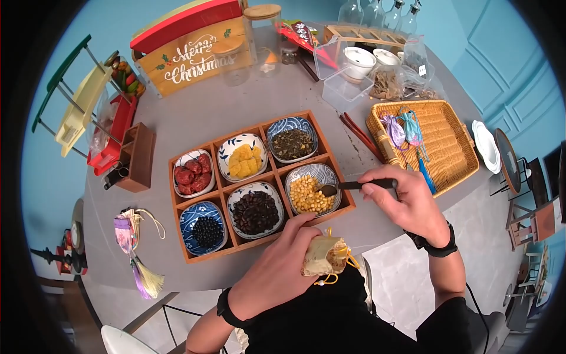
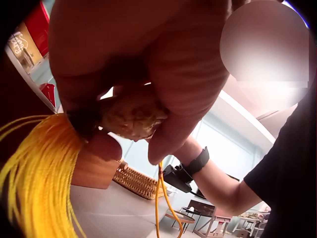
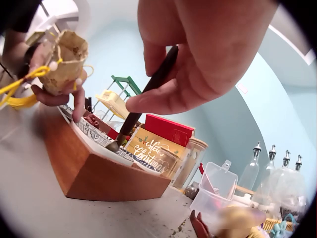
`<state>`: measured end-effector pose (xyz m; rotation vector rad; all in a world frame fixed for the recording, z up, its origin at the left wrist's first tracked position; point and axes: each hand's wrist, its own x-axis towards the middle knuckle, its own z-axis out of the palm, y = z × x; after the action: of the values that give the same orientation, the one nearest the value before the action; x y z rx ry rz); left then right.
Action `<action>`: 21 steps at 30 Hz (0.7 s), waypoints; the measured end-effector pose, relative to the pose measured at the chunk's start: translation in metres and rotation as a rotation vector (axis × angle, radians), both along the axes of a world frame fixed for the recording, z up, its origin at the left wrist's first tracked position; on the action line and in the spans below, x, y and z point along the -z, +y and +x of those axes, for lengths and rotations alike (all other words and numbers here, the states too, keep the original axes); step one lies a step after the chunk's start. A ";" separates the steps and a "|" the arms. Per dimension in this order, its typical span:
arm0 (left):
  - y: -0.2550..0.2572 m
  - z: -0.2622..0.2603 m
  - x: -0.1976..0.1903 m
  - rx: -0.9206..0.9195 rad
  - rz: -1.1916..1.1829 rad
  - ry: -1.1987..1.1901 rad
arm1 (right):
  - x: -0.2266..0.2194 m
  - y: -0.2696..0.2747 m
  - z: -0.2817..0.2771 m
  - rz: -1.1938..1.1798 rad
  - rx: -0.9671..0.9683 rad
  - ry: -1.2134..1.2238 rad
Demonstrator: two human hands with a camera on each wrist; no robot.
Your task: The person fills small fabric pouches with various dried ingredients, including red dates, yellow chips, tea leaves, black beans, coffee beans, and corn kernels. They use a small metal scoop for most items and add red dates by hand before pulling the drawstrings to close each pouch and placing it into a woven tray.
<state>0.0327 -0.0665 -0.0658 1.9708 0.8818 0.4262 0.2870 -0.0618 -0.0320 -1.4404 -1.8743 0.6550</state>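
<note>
Pinching the dark handle of a spoon between thumb and fingers, your right hand sits to the right of a wooden tray. The spoon slants down to the left, its bowl at the right side of the yellow kernels, inside the patterned dish in the tray's near right compartment.

Your left hand grips a small gold pouch just off the tray's near edge, its fingers bent around the fabric. The pouch's mouth gapes, and yellow cords hang at its right. One left fingertip lies close to the tray's near wall; you cannot tell whether it touches.

Left of the kernels, the near row holds dark brown beans, then black beans at the far left end. Behind them, left to right, are red dried fruit, yellow pieces and dried leaves.

On your right, a wicker basket carries two little bags, one purple, one pale blue. A tasselled pouch lies left of the tray.
</note>
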 end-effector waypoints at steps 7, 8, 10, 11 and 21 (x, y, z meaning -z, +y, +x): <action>0.007 0.008 -0.004 0.039 0.053 0.102 | 0.018 0.010 0.010 -0.042 0.032 0.278; 0.008 0.009 -0.005 0.037 0.033 0.120 | 0.020 0.007 0.010 -0.138 0.061 0.350; 0.009 0.011 -0.003 0.030 0.039 0.113 | 0.021 0.007 0.011 -0.236 0.088 0.418; 0.008 0.012 -0.002 0.024 0.042 0.113 | 0.023 0.007 0.012 -0.268 0.106 0.452; 0.005 0.007 0.000 -0.049 -0.006 0.016 | 0.054 0.011 -0.006 -0.412 0.336 0.816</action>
<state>0.0400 -0.0612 -0.0653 1.9523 0.9422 0.4358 0.2805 -0.0506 -0.0865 -1.3784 -0.8767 1.2681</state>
